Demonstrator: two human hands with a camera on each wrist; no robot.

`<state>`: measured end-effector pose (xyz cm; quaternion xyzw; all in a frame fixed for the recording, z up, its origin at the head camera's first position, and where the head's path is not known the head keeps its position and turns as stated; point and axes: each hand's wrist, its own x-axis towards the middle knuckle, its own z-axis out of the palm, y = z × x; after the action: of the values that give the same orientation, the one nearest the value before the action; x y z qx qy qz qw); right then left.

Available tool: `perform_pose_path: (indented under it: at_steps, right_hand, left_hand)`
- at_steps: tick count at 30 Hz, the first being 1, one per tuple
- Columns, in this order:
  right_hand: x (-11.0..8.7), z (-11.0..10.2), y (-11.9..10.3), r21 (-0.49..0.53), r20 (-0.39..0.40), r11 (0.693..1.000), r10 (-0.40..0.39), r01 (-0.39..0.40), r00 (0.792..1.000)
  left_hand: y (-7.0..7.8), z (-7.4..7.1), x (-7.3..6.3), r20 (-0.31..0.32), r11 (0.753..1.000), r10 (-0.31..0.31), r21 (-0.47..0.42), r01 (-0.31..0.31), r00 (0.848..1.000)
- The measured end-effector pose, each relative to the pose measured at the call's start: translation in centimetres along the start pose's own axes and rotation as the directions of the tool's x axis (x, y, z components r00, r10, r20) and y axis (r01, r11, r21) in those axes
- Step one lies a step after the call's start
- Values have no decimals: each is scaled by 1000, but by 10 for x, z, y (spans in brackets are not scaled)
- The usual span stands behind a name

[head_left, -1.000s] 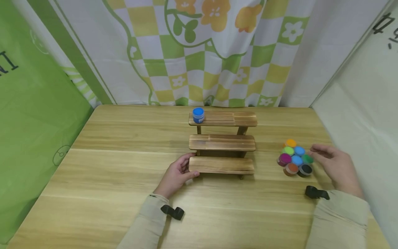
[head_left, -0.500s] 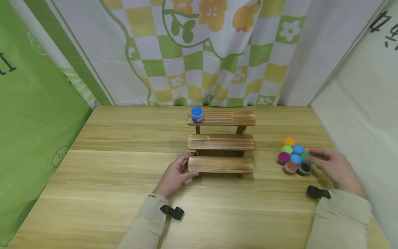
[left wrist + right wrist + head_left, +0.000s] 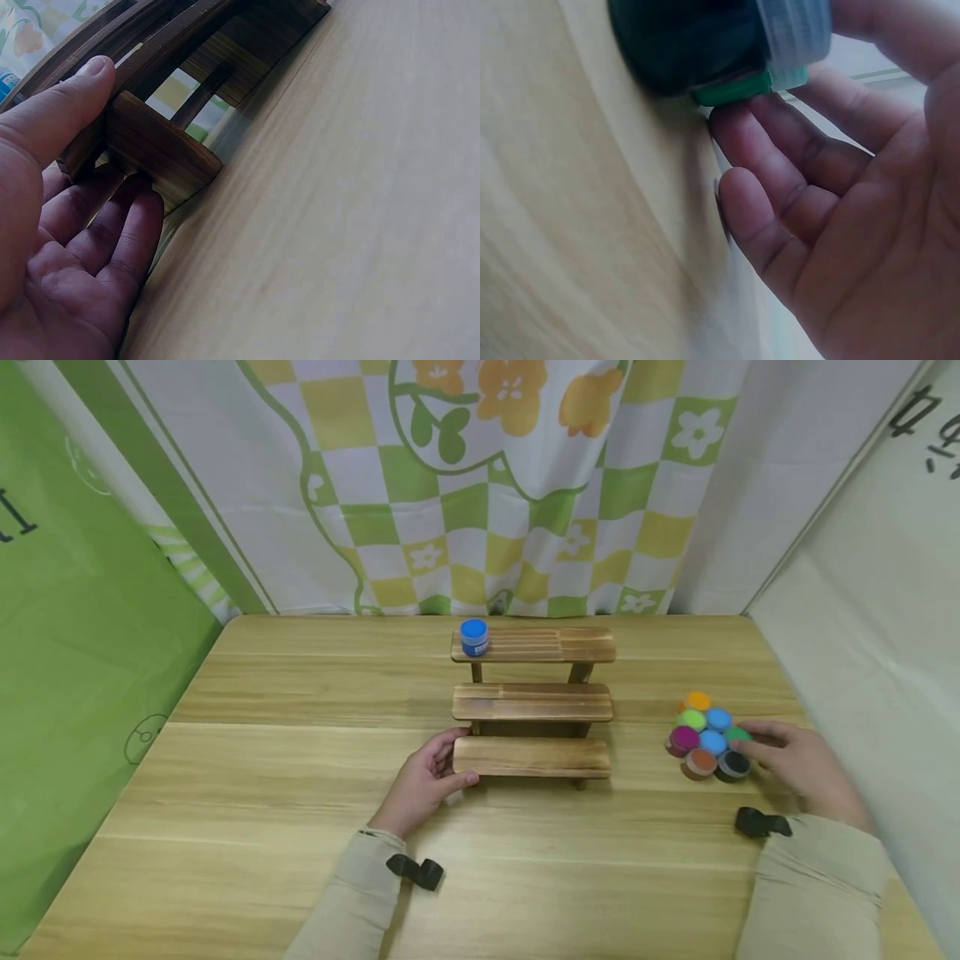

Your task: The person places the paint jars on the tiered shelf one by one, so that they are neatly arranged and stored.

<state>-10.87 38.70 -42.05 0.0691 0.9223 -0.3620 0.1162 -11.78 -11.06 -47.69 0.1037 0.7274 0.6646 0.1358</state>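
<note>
A three-tier wooden display stand [image 3: 532, 758] stands mid-table, its steps rising toward the back. My left hand [image 3: 420, 785] grips the left end of its lowest step; in the left wrist view the thumb [image 3: 79, 94] lies over the step and the fingers curl beside the leg. On the top step, at the left, sits a blue paint jar [image 3: 474, 637]. My right hand [image 3: 806, 770] pinches the green paint jar [image 3: 738, 737] at the right edge of a cluster. In the right wrist view a black paint jar [image 3: 690, 45] partly hides the green one.
Tightly around the green jar stand orange [image 3: 697, 702], lime [image 3: 692, 720], purple [image 3: 682, 741], brown [image 3: 701, 763] and two light blue jars [image 3: 713, 742]. A checked curtain [image 3: 517, 527] hangs behind the wooden table [image 3: 300, 693]. A pale wall sheet [image 3: 885, 635] borders the right side.
My right hand has moved left onto the green jar, and its thumb and fingers have closed around it. The left hand stays on the stand. The head view has shifted slightly.
</note>
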Motion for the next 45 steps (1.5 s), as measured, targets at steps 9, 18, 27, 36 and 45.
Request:
perform_pose_path:
  at_steps: [9,18,27,36,45]
  right_hand:
    - [2,1,-2,-5,14,1000,4,-4,1000]
    - [2,4,-3,-29,3,1000,1,-1,1000]
    - [3,6,-1,-33,-29,999,-2,1,1000]
    - [1,4,-1,-36,-69,999,5,-7,998]
    - [-4,0,-8,-69,-141,997,-25,15,990]
  left_hand:
    - [3,1,-1,-5,1000,-8,-4,8,1000]
    - [2,1,-1,-3,1000,-10,-14,10,1000]
    - [-1,0,-1,4,1000,-4,-26,4,1000]
    - [1,1,-1,6,1000,0,-22,0,1000]
    - [1,0,0,2,1000,1,-7,-1,1000]
